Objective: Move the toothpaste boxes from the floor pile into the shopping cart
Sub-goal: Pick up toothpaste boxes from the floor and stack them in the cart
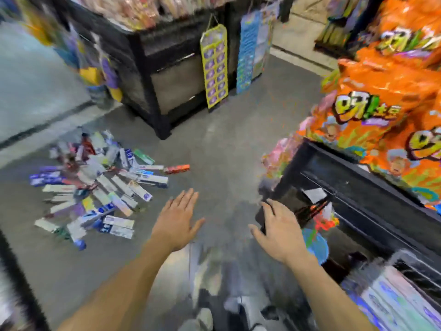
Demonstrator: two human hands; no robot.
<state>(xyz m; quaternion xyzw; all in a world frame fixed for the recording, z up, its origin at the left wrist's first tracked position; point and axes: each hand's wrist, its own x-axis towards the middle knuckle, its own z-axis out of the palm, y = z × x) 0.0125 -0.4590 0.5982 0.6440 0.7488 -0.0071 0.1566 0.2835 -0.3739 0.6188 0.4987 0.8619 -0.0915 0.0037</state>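
- Lying scattered on the grey concrete floor [226, 149], a heap of long, thin cardboard toothpaste boxes [95, 185] in white, blue, purple and red sits well left of the black display stand [353, 199].
- One red toothpaste box [176, 169] rests apart at the heap's right edge, between heap and stand.
- The left hand [177, 220] hovers flat, fingers straight and spread, just right of the heap, holding nothing.
- The right hand [278, 229] is spread too, fingers relaxed, empty, close by the stand's near corner.
- Orange foil snack bags [372, 115] pile on top of the stand.
- The shopping cart cannot be made out; the foreground is blurred.
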